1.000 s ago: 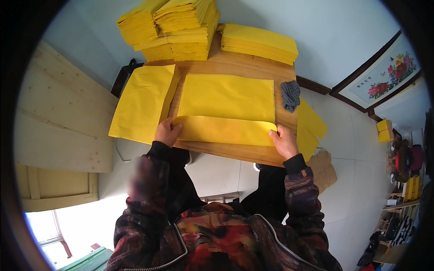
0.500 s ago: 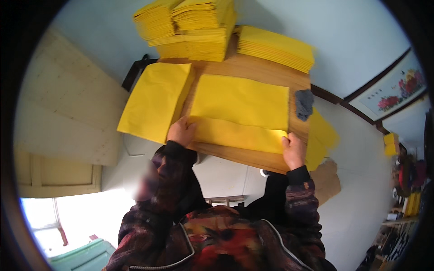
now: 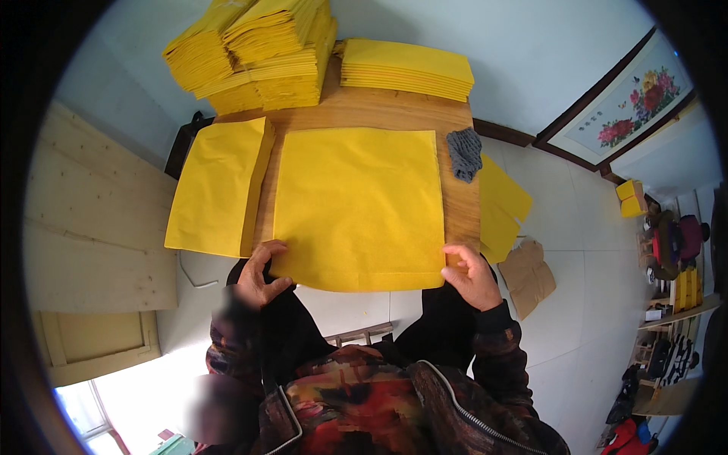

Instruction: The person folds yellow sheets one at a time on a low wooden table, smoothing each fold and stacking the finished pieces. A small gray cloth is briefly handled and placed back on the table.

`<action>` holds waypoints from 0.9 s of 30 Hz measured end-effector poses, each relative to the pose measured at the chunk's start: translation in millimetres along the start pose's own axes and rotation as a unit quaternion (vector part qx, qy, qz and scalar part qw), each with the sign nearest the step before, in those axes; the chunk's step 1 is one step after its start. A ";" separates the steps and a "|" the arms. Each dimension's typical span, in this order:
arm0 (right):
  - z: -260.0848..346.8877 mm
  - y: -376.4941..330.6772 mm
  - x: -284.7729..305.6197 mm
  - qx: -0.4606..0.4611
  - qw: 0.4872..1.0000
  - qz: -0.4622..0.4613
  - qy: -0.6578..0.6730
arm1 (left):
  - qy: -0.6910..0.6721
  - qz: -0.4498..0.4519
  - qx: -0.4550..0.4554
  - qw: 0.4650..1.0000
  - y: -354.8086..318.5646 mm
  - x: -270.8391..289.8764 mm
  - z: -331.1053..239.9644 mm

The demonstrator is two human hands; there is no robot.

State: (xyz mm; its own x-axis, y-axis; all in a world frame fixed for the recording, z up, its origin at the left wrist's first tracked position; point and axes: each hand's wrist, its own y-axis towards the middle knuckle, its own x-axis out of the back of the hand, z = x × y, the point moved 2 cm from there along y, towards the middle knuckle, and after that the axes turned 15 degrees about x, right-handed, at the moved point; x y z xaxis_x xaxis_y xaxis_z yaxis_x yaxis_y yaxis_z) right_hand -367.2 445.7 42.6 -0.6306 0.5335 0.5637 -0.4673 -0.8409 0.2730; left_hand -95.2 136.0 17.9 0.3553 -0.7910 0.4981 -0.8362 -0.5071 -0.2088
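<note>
A large yellow sheet (image 3: 356, 205) lies unfolded on the wooden table, its near edge reaching past the table's front edge. A crease runs along that near strip. At the sheet's near left corner is my left hand (image 3: 262, 277), thumb and fingers apart. My right hand (image 3: 472, 279) is by the near right corner, its fingers spread and their tips at the side edge. Neither hand is closed around the sheet. Left of the sheet lies a thick yellow stack (image 3: 216, 186), close to my left hand.
Tall yellow bundles (image 3: 265, 68) and a lower yellow stack (image 3: 406, 68) fill the table's (image 3: 364, 108) far side. A grey knitted cloth (image 3: 464, 154) lies at its right edge. On the floor, right, are yellow pieces (image 3: 500, 208) and brown paper (image 3: 527, 277).
The near part of the sheet, earlier raised in a folded strip between both hands, now lies flat toward me. Both hands have loosened from their grip. The view has shifted.
</note>
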 end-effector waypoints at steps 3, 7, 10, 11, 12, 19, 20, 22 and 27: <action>-4.8 10.4 0.5 -0.029 0.999 -0.022 -0.023 | 0.062 0.048 -0.004 0.997 0.0 8.5 -6.2; -18.9 36.4 -14.7 0.055 0.985 -0.026 -0.164 | 0.036 0.062 -0.018 0.997 4.1 11.2 -6.1; -36.4 57.2 -26.7 0.074 0.968 -0.036 -0.238 | -0.017 -0.012 0.024 0.999 8.4 6.2 7.3; -46.9 65.7 -28.6 0.010 0.985 -0.057 -0.161 | -0.042 -0.060 0.045 0.996 11.0 2.4 13.4; -55.9 73.3 -28.6 -0.037 0.992 -0.084 -0.089 | -0.055 -0.117 0.032 0.991 16.6 -0.7 18.2; -78.2 79.5 -27.3 -0.110 0.988 -0.110 -0.011 | -0.314 -0.085 0.091 0.941 76.7 -6.3 34.6; -79.7 79.8 -28.8 -0.135 0.985 -0.100 -0.042 | -0.315 -0.082 0.086 0.941 78.1 -6.4 31.7; -80.4 82.6 -31.3 -0.129 0.985 -0.086 -0.074 | -0.307 -0.085 0.105 0.942 78.4 -5.6 26.0; -76.2 84.4 -33.3 -0.104 0.987 -0.071 -0.101 | -0.276 -0.105 0.127 0.947 77.0 -3.3 16.1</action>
State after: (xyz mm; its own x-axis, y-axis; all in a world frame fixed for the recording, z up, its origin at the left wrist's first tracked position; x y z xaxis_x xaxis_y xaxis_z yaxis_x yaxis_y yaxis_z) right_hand -432.9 363.9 -12.5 -0.4225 0.5980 0.6811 -0.6726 -0.7106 0.2067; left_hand -154.0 94.1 -13.4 0.7260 -0.6860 0.0491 -0.6199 -0.6836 -0.3851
